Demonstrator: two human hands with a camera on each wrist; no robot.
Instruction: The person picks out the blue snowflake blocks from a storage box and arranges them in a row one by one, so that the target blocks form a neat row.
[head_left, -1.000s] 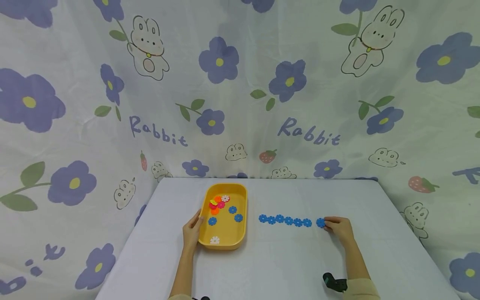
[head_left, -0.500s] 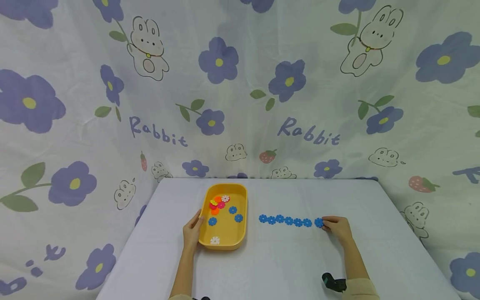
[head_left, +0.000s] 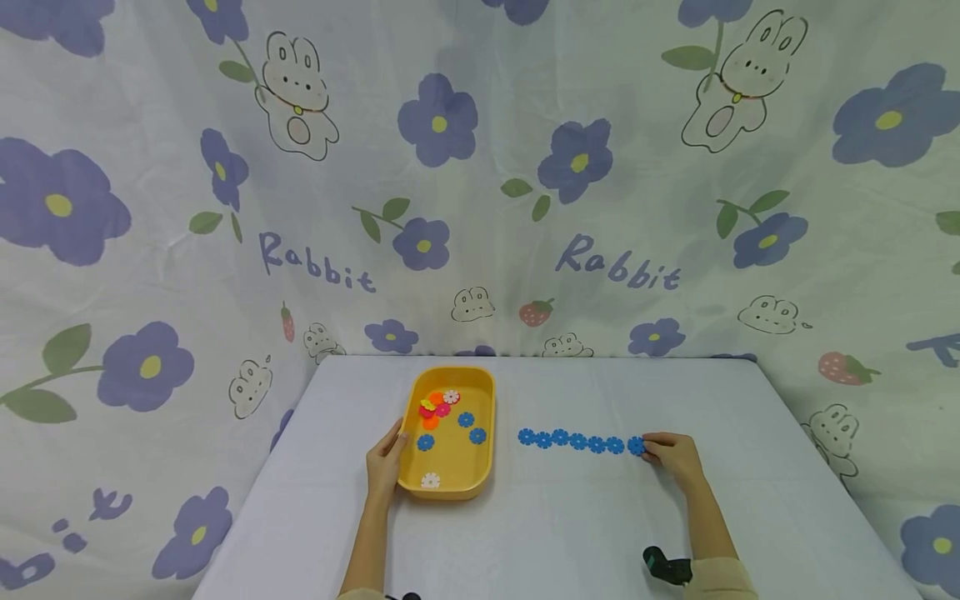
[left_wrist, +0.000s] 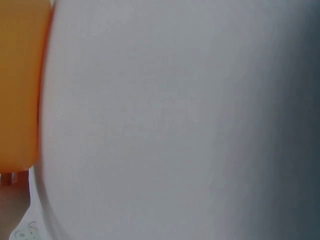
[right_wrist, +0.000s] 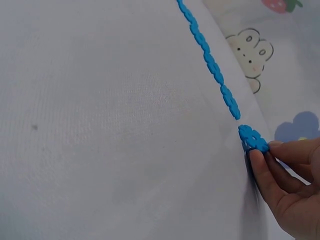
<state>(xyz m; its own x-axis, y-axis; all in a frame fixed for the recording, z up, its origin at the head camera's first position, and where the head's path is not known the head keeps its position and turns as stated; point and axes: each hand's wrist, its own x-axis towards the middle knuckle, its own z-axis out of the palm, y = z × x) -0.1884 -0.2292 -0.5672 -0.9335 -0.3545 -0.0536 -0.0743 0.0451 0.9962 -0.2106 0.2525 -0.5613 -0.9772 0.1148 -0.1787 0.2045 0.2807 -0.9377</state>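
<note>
Between thumb and fingers, my right hand (head_left: 677, 457) pinches a blue flower-shaped plastic disc (head_left: 636, 446). In the right wrist view this disc (right_wrist: 253, 137) is tilted, with a small gap to the row. The row of blue flower-shaped discs (head_left: 577, 442) stretches leftward over the white table, edge to edge. My left hand (head_left: 384, 468) grips the left side of a yellow tray (head_left: 450, 464), thumb at the rim. Inside the tray lie several blue discs (head_left: 477, 436), a white disc (head_left: 430, 481) and a pile of orange, pink and yellow ones (head_left: 429, 408).
A white cloth covers the table (head_left: 555, 533). Behind it hangs a curtain (head_left: 495, 200) printed with rabbits and purple flowers. A black device (head_left: 666, 567) sits by the right sleeve (head_left: 722, 579). The tray's outer wall (left_wrist: 20, 85) fills the left edge of the left wrist view.
My right hand has shifted slightly left with the blue disc, narrowing the gap to the row's right end. The left hand and the tray have stayed in place.
</note>
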